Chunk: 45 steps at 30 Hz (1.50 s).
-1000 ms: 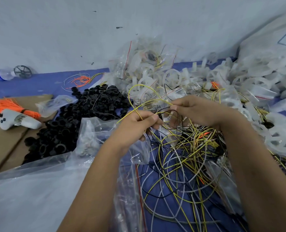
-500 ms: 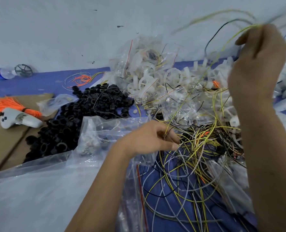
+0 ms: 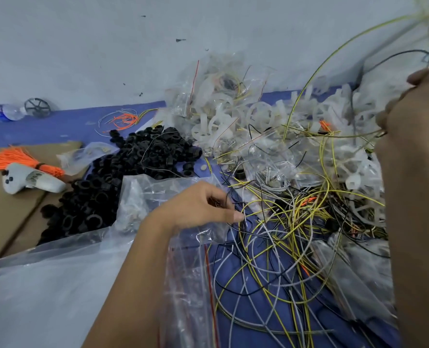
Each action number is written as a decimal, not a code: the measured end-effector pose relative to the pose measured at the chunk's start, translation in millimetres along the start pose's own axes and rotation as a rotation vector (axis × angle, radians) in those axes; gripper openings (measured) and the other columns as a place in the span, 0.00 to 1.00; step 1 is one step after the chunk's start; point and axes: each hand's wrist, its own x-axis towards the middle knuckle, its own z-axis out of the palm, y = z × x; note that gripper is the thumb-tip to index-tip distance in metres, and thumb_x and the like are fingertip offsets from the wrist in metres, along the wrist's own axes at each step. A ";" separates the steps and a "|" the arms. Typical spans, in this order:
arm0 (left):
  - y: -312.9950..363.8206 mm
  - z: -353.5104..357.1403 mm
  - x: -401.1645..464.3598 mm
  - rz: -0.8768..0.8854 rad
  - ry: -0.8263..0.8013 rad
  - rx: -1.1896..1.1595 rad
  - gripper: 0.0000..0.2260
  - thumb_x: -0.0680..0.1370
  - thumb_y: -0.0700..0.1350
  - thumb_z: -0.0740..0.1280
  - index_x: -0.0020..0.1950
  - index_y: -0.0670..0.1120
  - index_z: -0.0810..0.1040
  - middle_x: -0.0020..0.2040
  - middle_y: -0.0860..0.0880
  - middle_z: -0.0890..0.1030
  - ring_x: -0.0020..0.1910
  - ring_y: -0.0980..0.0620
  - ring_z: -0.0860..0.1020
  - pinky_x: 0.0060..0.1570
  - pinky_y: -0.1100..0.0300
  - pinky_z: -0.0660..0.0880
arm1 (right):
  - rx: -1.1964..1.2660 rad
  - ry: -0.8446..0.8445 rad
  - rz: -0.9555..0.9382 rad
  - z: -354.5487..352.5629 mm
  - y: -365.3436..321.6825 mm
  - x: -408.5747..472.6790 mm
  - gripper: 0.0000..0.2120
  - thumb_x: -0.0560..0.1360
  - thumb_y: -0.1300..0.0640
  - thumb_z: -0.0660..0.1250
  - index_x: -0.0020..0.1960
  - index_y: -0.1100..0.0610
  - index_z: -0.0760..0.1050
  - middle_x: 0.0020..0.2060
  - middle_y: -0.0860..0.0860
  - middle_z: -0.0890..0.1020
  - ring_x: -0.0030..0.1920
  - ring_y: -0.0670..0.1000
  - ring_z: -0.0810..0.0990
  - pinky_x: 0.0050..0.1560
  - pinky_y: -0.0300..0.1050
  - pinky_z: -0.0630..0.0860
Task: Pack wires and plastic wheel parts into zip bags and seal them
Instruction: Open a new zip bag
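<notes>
The left hand [image 3: 200, 207] rests at the edge of the tangled wire pile [image 3: 283, 242] on the blue mat [image 3: 233, 275], fingers curled and pinching thin strands. The right hand [image 3: 419, 126] is raised at the right edge, gripping a yellow-black wire [image 3: 308, 79] and a black wire [image 3: 394, 56] — both arching upward. White plastic wheel parts [image 3: 233, 116] lie heaped behind the wires; clear zip bags [image 3: 188, 285] lie under the left wrist.

Two hands [image 3: 203, 207] work amid one heap of black rings [image 3: 123, 177], one tangle of wires [image 3: 283, 237], one orange bundle [image 3: 12, 156], one bottle [image 3: 6, 112], one controller [image 3: 30, 180].
</notes>
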 end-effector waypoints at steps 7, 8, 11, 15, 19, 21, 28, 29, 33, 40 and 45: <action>16.9 -6.5 2.3 0.113 0.767 0.131 0.19 0.83 0.60 0.62 0.42 0.51 0.85 0.41 0.57 0.83 0.43 0.55 0.81 0.43 0.54 0.73 | -0.597 -0.441 -0.475 1.3 -21.6 -17.2 0.12 0.79 0.61 0.57 0.46 0.59 0.79 0.37 0.53 0.75 0.39 0.54 0.72 0.40 0.46 0.63; 21.3 -9.9 1.7 0.167 0.933 0.103 0.19 0.84 0.57 0.61 0.42 0.49 0.84 0.40 0.56 0.83 0.42 0.54 0.80 0.44 0.54 0.73 | -0.648 -0.551 -0.521 5.9 -27.3 -25.1 0.11 0.80 0.61 0.58 0.45 0.57 0.78 0.37 0.53 0.75 0.39 0.56 0.72 0.40 0.47 0.62; 37.2 -19.3 -1.4 0.391 1.095 -0.073 0.18 0.83 0.56 0.61 0.46 0.45 0.84 0.34 0.59 0.79 0.35 0.61 0.75 0.38 0.63 0.69 | -0.732 -0.834 -0.596 19.5 -41.1 -49.7 0.12 0.82 0.56 0.59 0.43 0.51 0.77 0.32 0.47 0.73 0.38 0.55 0.72 0.39 0.49 0.63; 47.6 -12.1 -1.0 0.485 0.685 0.061 0.10 0.79 0.56 0.69 0.49 0.51 0.85 0.33 0.49 0.77 0.32 0.57 0.72 0.34 0.59 0.69 | -0.604 -1.113 -0.625 35.0 -48.9 -72.9 0.13 0.82 0.54 0.61 0.43 0.55 0.79 0.30 0.44 0.71 0.34 0.41 0.72 0.38 0.43 0.65; 35.0 -1.9 4.2 0.396 0.522 0.007 0.19 0.81 0.51 0.70 0.42 0.35 0.81 0.25 0.44 0.71 0.21 0.52 0.71 0.28 0.61 0.66 | -0.370 -1.150 -0.490 36.1 -47.5 -73.1 0.15 0.83 0.57 0.61 0.41 0.55 0.80 0.28 0.37 0.74 0.32 0.38 0.72 0.35 0.32 0.64; 32.0 -1.0 4.1 0.378 0.456 -0.102 0.17 0.81 0.47 0.71 0.43 0.32 0.80 0.25 0.43 0.75 0.21 0.49 0.75 0.26 0.59 0.74 | -0.218 -1.128 -0.369 34.7 -45.6 -72.2 0.16 0.84 0.57 0.60 0.43 0.58 0.81 0.24 0.40 0.70 0.28 0.40 0.69 0.33 0.31 0.63; 33.4 -1.3 5.5 0.298 0.408 -0.183 0.10 0.81 0.39 0.70 0.45 0.32 0.82 0.35 0.37 0.79 0.28 0.50 0.78 0.34 0.54 0.83 | 0.438 -1.147 0.104 44.2 -53.4 -88.7 0.16 0.85 0.62 0.55 0.50 0.72 0.77 0.34 0.55 0.56 0.35 0.52 0.55 0.31 0.40 0.57; 35.5 -1.0 4.4 0.304 0.425 -0.218 0.09 0.81 0.38 0.69 0.44 0.34 0.83 0.35 0.40 0.80 0.28 0.52 0.77 0.33 0.55 0.83 | 0.514 -1.151 0.137 46.1 -54.6 -92.0 0.16 0.85 0.63 0.54 0.53 0.74 0.75 0.35 0.55 0.57 0.36 0.52 0.56 0.31 0.40 0.57; 47.6 -1.5 0.9 0.422 0.508 -0.581 0.11 0.83 0.37 0.64 0.45 0.41 0.84 0.34 0.47 0.82 0.30 0.56 0.76 0.32 0.62 0.80 | 0.416 -0.929 0.021 54.0 -52.1 -96.0 0.15 0.84 0.63 0.55 0.52 0.67 0.79 0.34 0.54 0.66 0.35 0.50 0.64 0.35 0.45 0.65; 58.5 -0.1 3.3 0.526 0.615 -0.959 0.12 0.84 0.37 0.62 0.48 0.40 0.85 0.38 0.48 0.84 0.33 0.58 0.78 0.38 0.67 0.80 | 0.066 -0.992 -0.026 58.8 -37.7 -99.8 0.15 0.86 0.58 0.53 0.50 0.67 0.71 0.36 0.62 0.81 0.31 0.60 0.81 0.30 0.47 0.77; 50.1 3.0 9.3 0.454 0.755 -0.886 0.09 0.84 0.38 0.64 0.50 0.39 0.84 0.37 0.46 0.84 0.40 0.48 0.80 0.38 0.65 0.80 | 0.108 -1.128 0.248 54.3 -32.8 -101.8 0.19 0.85 0.52 0.55 0.49 0.62 0.80 0.26 0.53 0.73 0.24 0.48 0.61 0.25 0.38 0.57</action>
